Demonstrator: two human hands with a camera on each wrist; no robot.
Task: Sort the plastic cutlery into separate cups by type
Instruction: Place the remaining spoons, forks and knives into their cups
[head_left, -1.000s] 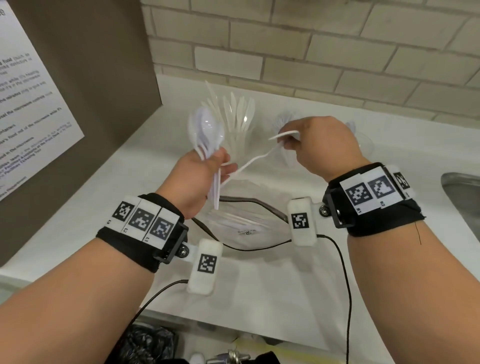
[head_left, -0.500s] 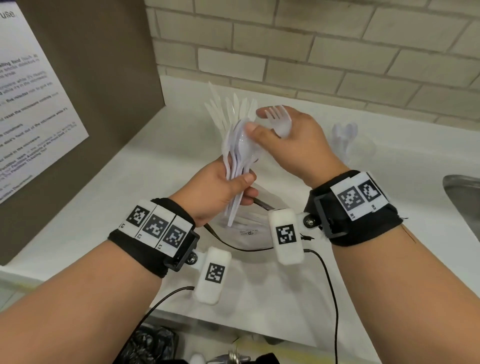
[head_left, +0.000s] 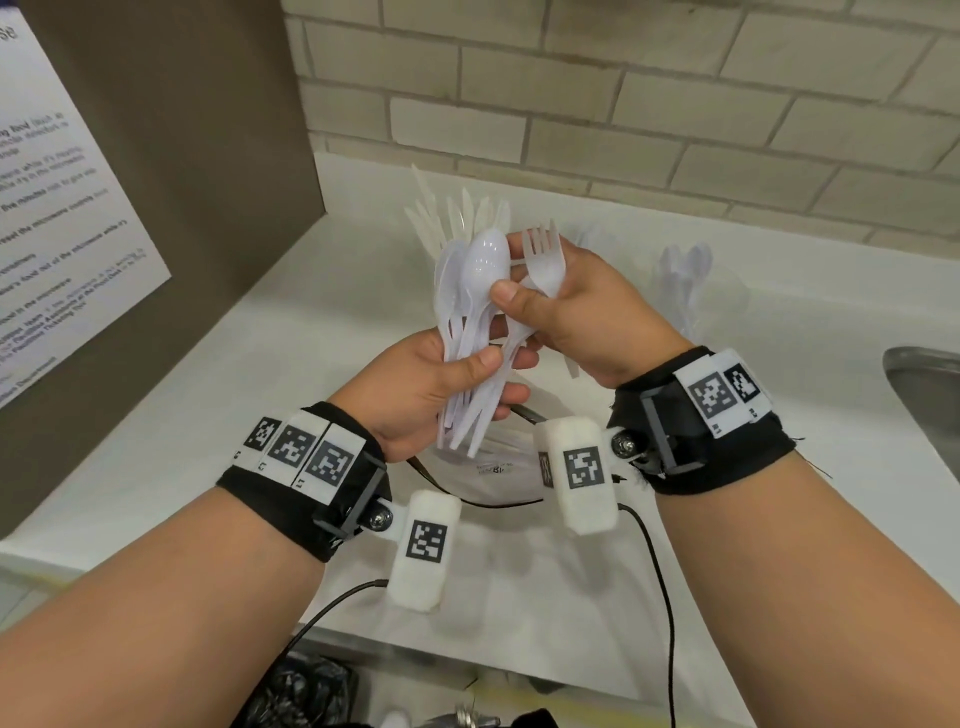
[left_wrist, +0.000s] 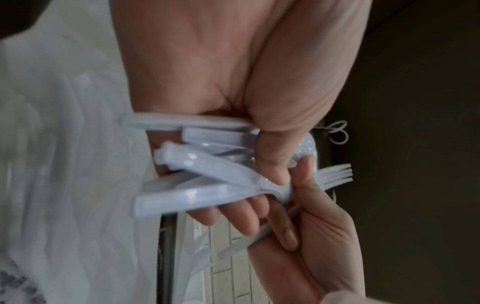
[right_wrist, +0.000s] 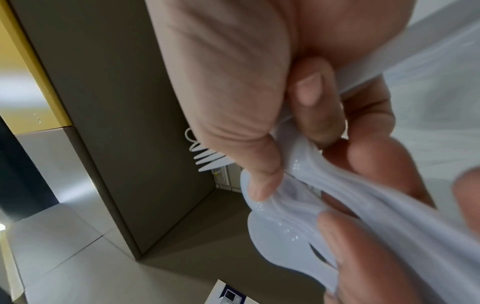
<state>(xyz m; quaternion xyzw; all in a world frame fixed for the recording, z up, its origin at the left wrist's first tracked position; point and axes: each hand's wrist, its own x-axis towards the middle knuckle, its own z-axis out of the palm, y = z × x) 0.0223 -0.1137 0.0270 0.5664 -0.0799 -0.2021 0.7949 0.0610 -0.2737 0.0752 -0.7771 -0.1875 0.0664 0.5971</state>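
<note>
Head view: my left hand (head_left: 415, 395) grips a bundle of white spoons (head_left: 470, 322) above the counter (head_left: 260, 364), near its back edge; my right hand (head_left: 582, 312) pinches a fork (head_left: 543, 260) against them.

The spoons (head_left: 480, 280) and the fork (head_left: 545, 262) are pale, bluish white plastic with a gloss. The bench (head_left: 291, 332) is plain white. The wall (head_left: 623, 104) behind it is beige brick with lighter joints. The panel (head_left: 171, 130) at the left is dull grey-brown, and its notice (head_left: 62, 208) is white with dark print. The wrist bands (head_left: 291, 488) are black, carrying white tags with black square-block patterns.
</note>
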